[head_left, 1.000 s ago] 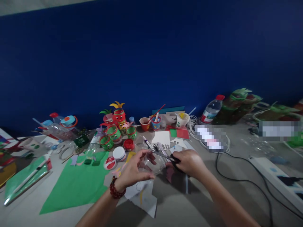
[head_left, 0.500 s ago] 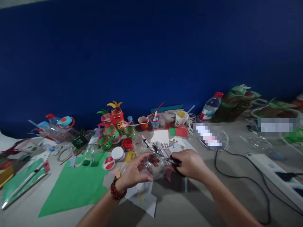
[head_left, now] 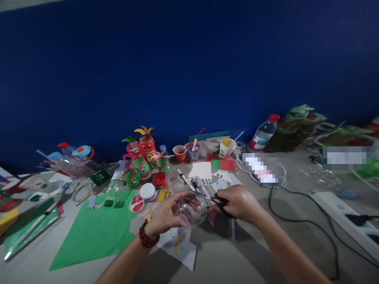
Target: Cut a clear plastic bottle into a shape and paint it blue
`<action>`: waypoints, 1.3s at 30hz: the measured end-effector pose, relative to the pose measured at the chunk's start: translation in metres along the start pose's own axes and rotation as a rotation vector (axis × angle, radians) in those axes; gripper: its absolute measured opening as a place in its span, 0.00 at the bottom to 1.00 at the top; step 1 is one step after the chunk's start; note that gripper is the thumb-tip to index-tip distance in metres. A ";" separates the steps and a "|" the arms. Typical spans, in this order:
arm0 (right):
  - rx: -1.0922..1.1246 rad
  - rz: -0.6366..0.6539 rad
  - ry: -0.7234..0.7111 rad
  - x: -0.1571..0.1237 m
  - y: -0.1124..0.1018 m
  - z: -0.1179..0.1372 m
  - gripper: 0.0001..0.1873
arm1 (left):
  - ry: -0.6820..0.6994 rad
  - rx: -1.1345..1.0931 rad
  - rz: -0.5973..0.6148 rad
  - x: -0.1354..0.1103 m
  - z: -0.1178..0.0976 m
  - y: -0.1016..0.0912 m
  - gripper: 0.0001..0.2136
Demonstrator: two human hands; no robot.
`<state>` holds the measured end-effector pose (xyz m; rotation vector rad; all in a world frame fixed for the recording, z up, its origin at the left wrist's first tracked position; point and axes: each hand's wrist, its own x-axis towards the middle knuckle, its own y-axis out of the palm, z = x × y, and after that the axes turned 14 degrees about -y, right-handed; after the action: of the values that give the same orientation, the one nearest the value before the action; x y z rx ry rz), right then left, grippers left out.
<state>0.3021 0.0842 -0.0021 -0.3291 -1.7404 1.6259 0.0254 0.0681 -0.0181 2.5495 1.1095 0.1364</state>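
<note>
My left hand [head_left: 167, 215], with a dark red bead bracelet [head_left: 148, 234] on the wrist, grips a clear round plastic piece [head_left: 194, 211] that looks like the cut part of a bottle. My right hand [head_left: 238, 203] is closed round the black handles of a pair of scissors [head_left: 220, 200]. The blades reach left across the upper rim of the plastic piece; how far apart they are is hard to make out. Below my hands lies white paper [head_left: 185, 256] with a yellow mark, and a pink scrap [head_left: 211, 217] shows beside the plastic.
Green paper [head_left: 94, 232] covers the left front. Painted cups [head_left: 140, 167], a white-lidded jar [head_left: 148, 192] and a red paint pot [head_left: 160, 180] stand behind it. To the right are a red-capped bottle [head_left: 263, 134], a black cable [head_left: 308, 225] and a power strip [head_left: 346, 221].
The plastic piece has turned a little in my left hand, so its round opening faces me more. My right hand and the scissors have shifted slightly to the right.
</note>
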 end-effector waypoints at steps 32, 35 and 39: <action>0.042 -0.040 -0.065 0.003 -0.004 0.005 0.25 | -0.090 -0.023 0.057 -0.002 -0.004 0.000 0.36; 0.038 -0.035 -0.068 0.002 -0.003 0.003 0.24 | -0.081 -0.046 0.090 -0.001 -0.006 0.001 0.34; 0.037 -0.038 -0.081 0.001 -0.001 0.000 0.23 | -0.110 -0.068 0.138 0.000 -0.007 0.001 0.34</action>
<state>0.3016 0.0843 -0.0004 -0.2143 -1.7636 1.6621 0.0241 0.0694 -0.0118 2.5389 0.8734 0.0661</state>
